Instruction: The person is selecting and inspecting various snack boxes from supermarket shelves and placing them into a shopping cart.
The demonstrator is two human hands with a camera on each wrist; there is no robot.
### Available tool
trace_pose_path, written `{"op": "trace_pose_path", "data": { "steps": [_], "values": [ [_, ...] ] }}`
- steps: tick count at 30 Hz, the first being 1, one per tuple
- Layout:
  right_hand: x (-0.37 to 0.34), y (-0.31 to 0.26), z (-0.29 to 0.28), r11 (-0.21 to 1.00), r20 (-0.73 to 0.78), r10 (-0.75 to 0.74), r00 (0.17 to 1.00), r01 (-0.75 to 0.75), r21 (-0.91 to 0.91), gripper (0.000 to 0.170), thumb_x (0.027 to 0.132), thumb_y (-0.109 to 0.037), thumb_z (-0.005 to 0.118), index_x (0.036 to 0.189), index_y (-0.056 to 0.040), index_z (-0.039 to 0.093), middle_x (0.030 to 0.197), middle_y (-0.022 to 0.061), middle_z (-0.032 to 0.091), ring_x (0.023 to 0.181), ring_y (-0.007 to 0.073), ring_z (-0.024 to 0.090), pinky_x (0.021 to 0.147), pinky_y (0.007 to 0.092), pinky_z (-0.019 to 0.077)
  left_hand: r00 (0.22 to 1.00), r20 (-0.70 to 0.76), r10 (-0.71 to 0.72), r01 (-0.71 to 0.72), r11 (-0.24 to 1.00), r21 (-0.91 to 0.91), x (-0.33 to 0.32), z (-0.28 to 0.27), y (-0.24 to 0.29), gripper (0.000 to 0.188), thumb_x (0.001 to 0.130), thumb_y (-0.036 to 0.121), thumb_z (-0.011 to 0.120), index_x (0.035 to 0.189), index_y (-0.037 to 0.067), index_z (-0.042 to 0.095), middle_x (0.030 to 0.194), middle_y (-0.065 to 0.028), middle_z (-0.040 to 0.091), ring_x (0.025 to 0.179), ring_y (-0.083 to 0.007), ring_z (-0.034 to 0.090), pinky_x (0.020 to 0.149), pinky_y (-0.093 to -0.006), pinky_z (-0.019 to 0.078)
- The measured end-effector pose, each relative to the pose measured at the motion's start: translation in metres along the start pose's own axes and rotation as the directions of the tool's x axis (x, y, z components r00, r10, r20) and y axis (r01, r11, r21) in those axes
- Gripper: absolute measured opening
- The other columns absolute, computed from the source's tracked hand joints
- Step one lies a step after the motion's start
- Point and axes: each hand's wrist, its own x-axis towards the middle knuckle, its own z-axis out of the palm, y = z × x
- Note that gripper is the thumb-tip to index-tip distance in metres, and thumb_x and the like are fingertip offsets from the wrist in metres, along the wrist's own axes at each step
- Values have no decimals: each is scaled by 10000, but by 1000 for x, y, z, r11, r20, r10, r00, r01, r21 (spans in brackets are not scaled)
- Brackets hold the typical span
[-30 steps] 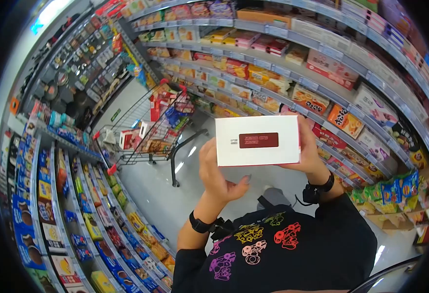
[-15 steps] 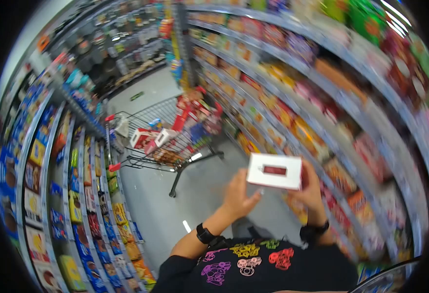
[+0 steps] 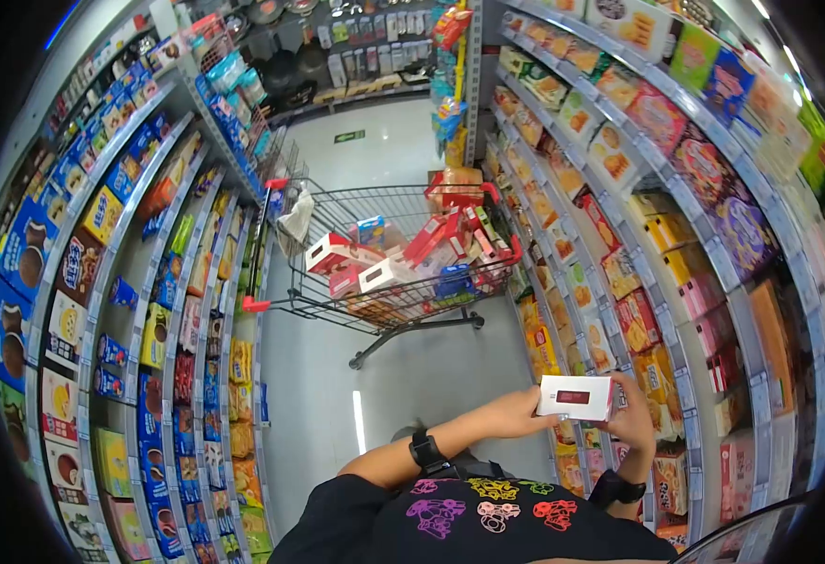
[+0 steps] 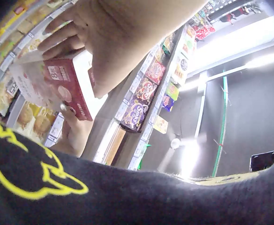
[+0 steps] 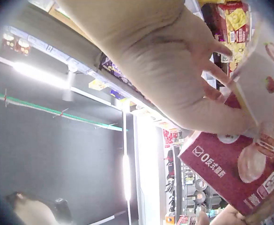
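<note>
Both hands hold a red-and-white snack box (image 3: 577, 398), its white end with a dark red panel facing up in the head view. The left hand (image 3: 514, 414) is at the box's left end, its fingers reaching along the side in the left wrist view. At the other end, the right hand (image 3: 632, 419) grips the box. Strawberries and round filled cakes are printed on the box (image 5: 226, 171) in the right wrist view. Ahead of the person stands a wire shopping cart (image 3: 337, 320) filled with packages, including similar white-ended boxes (image 3: 386, 274).
Shelves of packaged snacks (image 3: 633, 324) rise close by on the right, beside the hands. More shelves of biscuits (image 3: 154, 329) line the left side. Grey floor (image 3: 412, 376) runs between them, and a kitchenware display (image 3: 375, 61) stands beyond the cart.
The head view has swung, so the cart now sits centrally and the shelves stand on both sides. The box and hands have shifted lower right, and the left hand has closed in on the box.
</note>
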Motion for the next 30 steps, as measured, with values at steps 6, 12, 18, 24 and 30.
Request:
{"op": "trace_pose_path", "data": {
  "steps": [6, 12, 18, 24, 30],
  "values": [
    [106, -21, 43, 996, 91, -77, 993, 81, -32, 624, 551, -124, 793, 1112, -56, 530, 1045, 106, 601, 1000, 257, 580, 872, 344, 447, 996, -90, -13, 21, 996, 86, 1, -95, -23, 603, 832, 401, 593, 1155, -70, 400, 1005, -263, 594, 926, -381, 597, 817, -405, 467],
    [272, -78, 148, 965, 111, -240, 964, 224, 134, 632, 587, -163, 800, 1148, -69, 523, 1071, 112, 592, 1022, 262, 571, 882, 345, 441, 905, -425, -34, 110, 981, 158, -23, -253, -66, 573, 811, 401, 614, 1142, -28, 425, 992, -244, 602, 931, -384, 596, 807, -409, 469],
    [397, -138, 266, 897, 48, -425, 904, 414, 158, 511, 644, 51, 569, 1141, -51, 509, 1128, 157, 539, 1096, 334, 504, 963, 374, 384, 635, -768, -83, 201, 978, 61, -41, -368, -124, 514, 831, 421, 573, 959, -60, 442, 840, -280, 610, 791, -425, 610, 689, -464, 481],
    [465, -92, 373, 897, 61, -324, 944, 287, 336, 593, 640, -140, 743, 1179, -72, 505, 1170, 142, 532, 1142, 302, 491, 972, 370, 376, 477, -834, -277, 183, 959, -215, -27, -426, -190, 455, 855, 380, 559, 983, -48, 472, 888, -299, 607, 875, -427, 597, 764, -469, 462],
    [507, -34, 452, 783, 162, -261, 952, 110, 612, 646, 622, -144, 772, 1196, -52, 493, 1125, 112, 540, 1065, 247, 532, 911, 321, 424, 436, -689, -579, 237, 813, -532, 14, -437, -266, 473, 841, 398, 579, 1100, 13, 486, 915, -209, 647, 907, -362, 623, 789, -421, 477]
  ]
}}
